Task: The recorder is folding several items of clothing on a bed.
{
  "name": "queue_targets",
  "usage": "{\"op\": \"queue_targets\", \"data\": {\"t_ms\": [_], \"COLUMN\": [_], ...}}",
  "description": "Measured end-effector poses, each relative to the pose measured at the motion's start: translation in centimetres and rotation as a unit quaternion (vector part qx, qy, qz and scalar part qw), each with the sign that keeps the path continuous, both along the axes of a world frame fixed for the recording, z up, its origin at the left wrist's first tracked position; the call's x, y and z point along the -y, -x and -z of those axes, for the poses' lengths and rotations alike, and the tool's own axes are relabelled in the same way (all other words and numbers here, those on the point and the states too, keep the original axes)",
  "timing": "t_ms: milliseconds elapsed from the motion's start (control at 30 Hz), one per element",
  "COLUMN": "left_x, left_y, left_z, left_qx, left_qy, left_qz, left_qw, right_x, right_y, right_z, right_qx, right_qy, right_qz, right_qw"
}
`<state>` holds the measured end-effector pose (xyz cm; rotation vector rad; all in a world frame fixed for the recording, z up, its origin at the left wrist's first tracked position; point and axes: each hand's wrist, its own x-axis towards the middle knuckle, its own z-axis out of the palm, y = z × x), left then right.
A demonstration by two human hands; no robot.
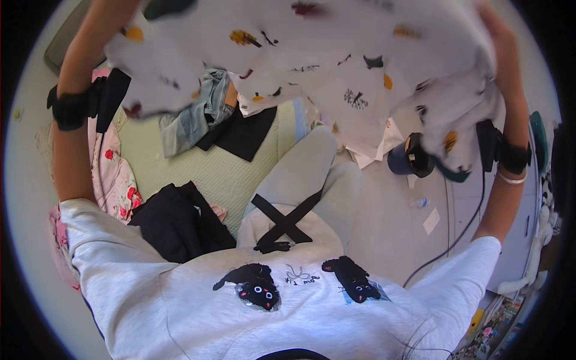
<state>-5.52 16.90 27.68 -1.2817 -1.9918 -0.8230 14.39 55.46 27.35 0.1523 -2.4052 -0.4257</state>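
A white printed cloth (336, 72) with yellow, dark and red leaf-like shapes is held up across the top of the head view, spread between my raised arms. Its kind is unclear, and parts of it are blurred. My left hand (120, 6) is at its upper left, mostly cut off by the picture's edge. At its upper right, my right hand (491, 24) grips the cloth's edge, its fingertips hidden. Below the cloth lie blue jeans (201, 114) and a black folded garment (246, 135) on the pale green quilted bed cover (180, 165).
A black garment (183, 222) lies in a heap beside my left side, near a pink floral cloth (111, 159). A dark bin (401, 159) stands on the floor to the right, with papers (384, 141) by it. A black cable (465, 246) hangs near my right arm. White drawers (510, 222) are farther right.
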Motion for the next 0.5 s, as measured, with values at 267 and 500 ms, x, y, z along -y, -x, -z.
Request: {"op": "queue_targets", "data": {"t_ms": [267, 500], "left_x": [1.4, -2.1], "left_y": [3.5, 10.8], "left_z": [7.4, 8.1], "left_qx": [0.221, 0.127], "left_qy": [-0.146, 0.219], "left_qz": [-0.061, -0.017], "left_qw": [0.962, 0.967], "right_x": [-1.5, -7.4], "right_y": [1.8, 10.0], "right_z": [4.3, 8.8], "right_qx": [0.041, 0.014], "right_qy": [0.187, 0.265], "right_qz": [-0.002, -0.004], "right_qw": [0.981, 0.964]}}
